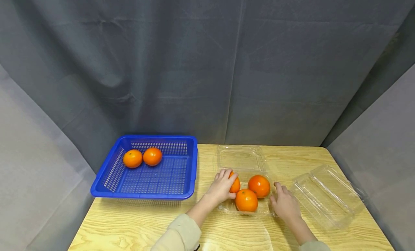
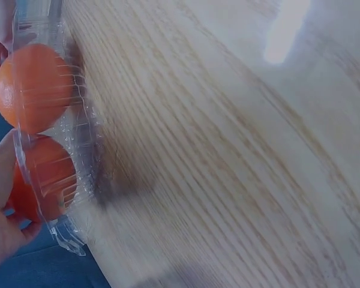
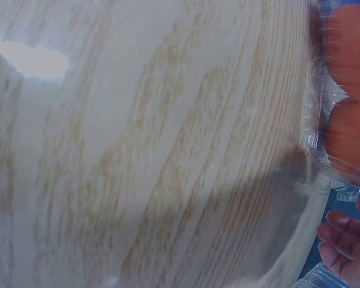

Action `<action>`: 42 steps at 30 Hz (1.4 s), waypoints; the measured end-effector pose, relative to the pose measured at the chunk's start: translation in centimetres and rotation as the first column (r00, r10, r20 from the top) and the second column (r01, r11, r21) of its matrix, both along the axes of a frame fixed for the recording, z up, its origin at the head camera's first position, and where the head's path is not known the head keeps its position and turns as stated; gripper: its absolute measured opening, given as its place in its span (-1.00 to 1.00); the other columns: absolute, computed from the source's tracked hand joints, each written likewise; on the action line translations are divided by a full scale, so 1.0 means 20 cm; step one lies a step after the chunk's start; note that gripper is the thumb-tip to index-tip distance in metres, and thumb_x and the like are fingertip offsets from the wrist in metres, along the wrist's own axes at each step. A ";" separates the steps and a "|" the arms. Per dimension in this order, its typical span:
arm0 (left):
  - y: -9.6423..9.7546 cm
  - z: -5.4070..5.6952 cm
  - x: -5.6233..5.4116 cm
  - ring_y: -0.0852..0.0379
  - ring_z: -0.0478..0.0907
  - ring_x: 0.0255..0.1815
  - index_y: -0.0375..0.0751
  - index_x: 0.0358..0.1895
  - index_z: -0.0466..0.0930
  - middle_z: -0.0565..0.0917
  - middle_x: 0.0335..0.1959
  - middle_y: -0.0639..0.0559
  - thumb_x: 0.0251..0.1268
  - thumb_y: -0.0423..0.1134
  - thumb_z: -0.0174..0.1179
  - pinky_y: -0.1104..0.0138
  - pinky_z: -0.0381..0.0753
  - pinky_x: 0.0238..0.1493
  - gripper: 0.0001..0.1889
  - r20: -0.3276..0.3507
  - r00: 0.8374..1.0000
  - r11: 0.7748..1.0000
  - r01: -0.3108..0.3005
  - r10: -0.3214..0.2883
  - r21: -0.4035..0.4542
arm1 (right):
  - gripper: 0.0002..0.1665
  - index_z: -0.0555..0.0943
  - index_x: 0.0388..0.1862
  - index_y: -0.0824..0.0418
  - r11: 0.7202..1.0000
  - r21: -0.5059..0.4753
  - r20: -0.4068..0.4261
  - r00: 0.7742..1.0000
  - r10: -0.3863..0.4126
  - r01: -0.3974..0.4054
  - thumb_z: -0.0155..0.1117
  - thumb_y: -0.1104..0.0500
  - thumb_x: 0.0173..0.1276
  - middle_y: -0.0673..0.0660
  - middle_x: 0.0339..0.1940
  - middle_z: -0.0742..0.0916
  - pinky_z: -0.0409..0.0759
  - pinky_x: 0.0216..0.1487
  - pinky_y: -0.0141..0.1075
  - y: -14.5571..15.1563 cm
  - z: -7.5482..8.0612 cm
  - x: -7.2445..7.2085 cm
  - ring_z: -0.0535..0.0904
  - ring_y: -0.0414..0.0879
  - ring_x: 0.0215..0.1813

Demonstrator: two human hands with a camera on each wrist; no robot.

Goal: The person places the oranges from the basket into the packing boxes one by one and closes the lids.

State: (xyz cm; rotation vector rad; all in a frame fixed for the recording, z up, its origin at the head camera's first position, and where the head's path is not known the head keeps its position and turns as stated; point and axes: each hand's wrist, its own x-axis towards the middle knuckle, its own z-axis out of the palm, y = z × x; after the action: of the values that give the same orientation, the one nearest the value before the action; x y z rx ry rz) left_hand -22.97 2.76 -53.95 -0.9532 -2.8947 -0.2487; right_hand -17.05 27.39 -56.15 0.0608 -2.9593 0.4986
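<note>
My left hand (image 1: 222, 188) grips an orange (image 1: 235, 185) inside a clear plastic clamshell box (image 1: 228, 207). Thumb and fingers show around that orange (image 2: 43, 183) in the left wrist view. Two more oranges sit in the box, one at the front (image 1: 246, 200) and one toward the back right (image 1: 259, 186). The box's lid (image 1: 241, 159) is folded back away from me. Just right of the box is my right hand (image 1: 285, 204), its fingers loosely bent and nothing in them. In the right wrist view this hand (image 3: 348, 243) appears at the lower right edge.
A blue plastic basket (image 1: 155, 197) stands at the left of the wooden table (image 1: 236, 233) with two oranges (image 1: 142, 158) in its back left part. Another clear plastic box (image 1: 329, 197) lies at the right. A grey curtain (image 1: 207, 70) hangs behind the table.
</note>
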 end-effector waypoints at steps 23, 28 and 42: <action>0.03 -0.05 -0.01 -0.01 0.15 0.29 0.00 0.25 0.29 0.26 0.28 -0.07 -0.06 0.07 0.32 0.13 0.23 0.25 -0.27 0.010 1.000 0.997 0.006 -0.005 -0.073 | -0.44 0.26 0.16 0.30 1.000 0.005 0.003 1.000 -0.003 0.003 0.14 0.14 0.22 0.37 -0.11 0.56 0.50 -0.34 0.09 0.00 0.00 0.00 0.52 0.27 -0.24; 0.02 -0.04 -0.01 -0.01 0.15 0.29 0.00 0.25 0.30 0.26 0.27 -0.07 -0.05 0.06 0.32 0.13 0.23 0.24 -0.28 0.009 1.000 0.997 0.009 -0.008 -0.074 | -0.43 0.27 0.17 0.30 1.000 0.004 0.004 1.000 -0.001 0.001 0.14 0.14 0.22 0.37 -0.11 0.56 0.50 -0.34 0.09 0.00 0.00 0.00 0.53 0.28 -0.24; -0.01 -0.01 -0.01 -0.01 0.12 0.34 0.00 0.29 0.27 0.23 0.32 -0.05 0.00 -0.04 0.23 0.10 0.15 0.29 -0.31 0.090 0.996 1.000 0.017 -0.018 0.022 | -0.43 0.28 0.16 0.31 1.000 -0.002 -0.006 1.000 -0.004 0.004 0.15 0.15 0.21 0.38 -0.12 0.56 0.50 -0.31 0.08 0.00 0.00 0.00 0.52 0.26 -0.25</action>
State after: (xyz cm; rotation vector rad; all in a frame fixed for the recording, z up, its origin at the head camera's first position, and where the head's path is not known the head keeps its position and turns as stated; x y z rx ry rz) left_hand -23.27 2.65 -54.17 -0.9894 -2.9594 -0.3309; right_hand -17.06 27.38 -56.23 0.0560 -2.9526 0.4995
